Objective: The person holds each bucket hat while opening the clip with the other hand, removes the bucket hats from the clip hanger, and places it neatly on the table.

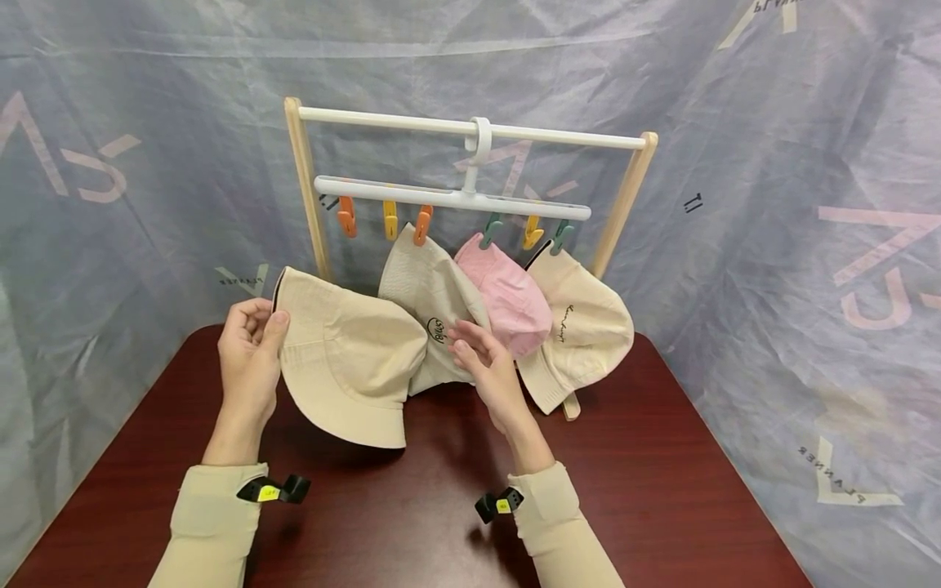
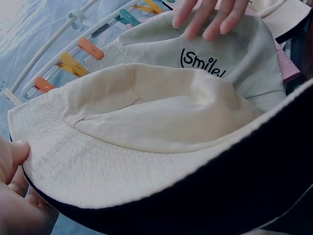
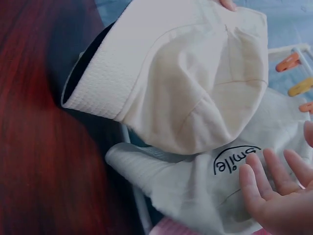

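Note:
My left hand (image 1: 251, 351) pinches the brim of a cream bucket hat (image 1: 353, 343) between thumb and fingers. Dark lining shows under that brim in the left wrist view. Held sideways, the hat overlaps a grey-green bucket hat (image 1: 434, 286) with "smile" lettering. The grey-green hat hangs by its brim from an orange clip (image 1: 422, 224). In front of its lettering is my right hand (image 1: 491, 371), fingers loosely bent and holding nothing. To the left, another orange clip (image 1: 347, 217) and a yellow clip (image 1: 390, 220) hang with no hat in them.
A white hanger bar (image 1: 448, 197) hooks onto a rack with wooden posts (image 1: 625, 208). A pink hat (image 1: 507, 294) and a cream hat with script lettering (image 1: 581, 327) hang at the right from green clips. Everything stands on a dark red table (image 1: 632, 482) before grey cloth.

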Demonstrator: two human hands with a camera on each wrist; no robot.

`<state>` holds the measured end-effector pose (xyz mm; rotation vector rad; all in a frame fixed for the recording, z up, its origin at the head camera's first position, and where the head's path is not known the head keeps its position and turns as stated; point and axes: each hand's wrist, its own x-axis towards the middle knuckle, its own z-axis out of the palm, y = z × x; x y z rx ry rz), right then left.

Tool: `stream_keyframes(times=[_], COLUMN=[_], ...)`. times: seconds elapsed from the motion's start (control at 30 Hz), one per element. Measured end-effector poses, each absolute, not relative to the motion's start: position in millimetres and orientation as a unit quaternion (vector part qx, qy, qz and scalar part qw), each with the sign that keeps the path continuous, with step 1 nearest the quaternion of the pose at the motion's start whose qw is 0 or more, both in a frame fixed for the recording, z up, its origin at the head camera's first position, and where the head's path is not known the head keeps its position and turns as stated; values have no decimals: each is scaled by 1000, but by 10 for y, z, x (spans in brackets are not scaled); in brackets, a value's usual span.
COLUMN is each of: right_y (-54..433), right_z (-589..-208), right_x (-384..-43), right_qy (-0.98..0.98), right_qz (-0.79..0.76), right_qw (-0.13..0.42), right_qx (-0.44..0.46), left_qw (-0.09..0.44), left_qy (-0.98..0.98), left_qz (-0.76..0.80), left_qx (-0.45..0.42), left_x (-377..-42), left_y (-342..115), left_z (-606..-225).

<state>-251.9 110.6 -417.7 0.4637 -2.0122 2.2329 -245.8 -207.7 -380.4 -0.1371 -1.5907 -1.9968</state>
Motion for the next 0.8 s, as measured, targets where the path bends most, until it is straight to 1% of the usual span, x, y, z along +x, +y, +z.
stream_keyframes(times=[0.53,0.8], right_y=[1052,992], right_z=[-4351,-4394], right_x=[-2517,-2506], right_qy=[-672,-682], right_qz=[727,718], right_qw=[33,26], right_qx=[137,135], left_qw=[297,288], left_qy=[-575,-565], left_qz=[-760,-771], left_qx=[-57,-59], left_x=[-2410,-2389], left_y=[-2073,-2060], left_z=[-3713,-3689])
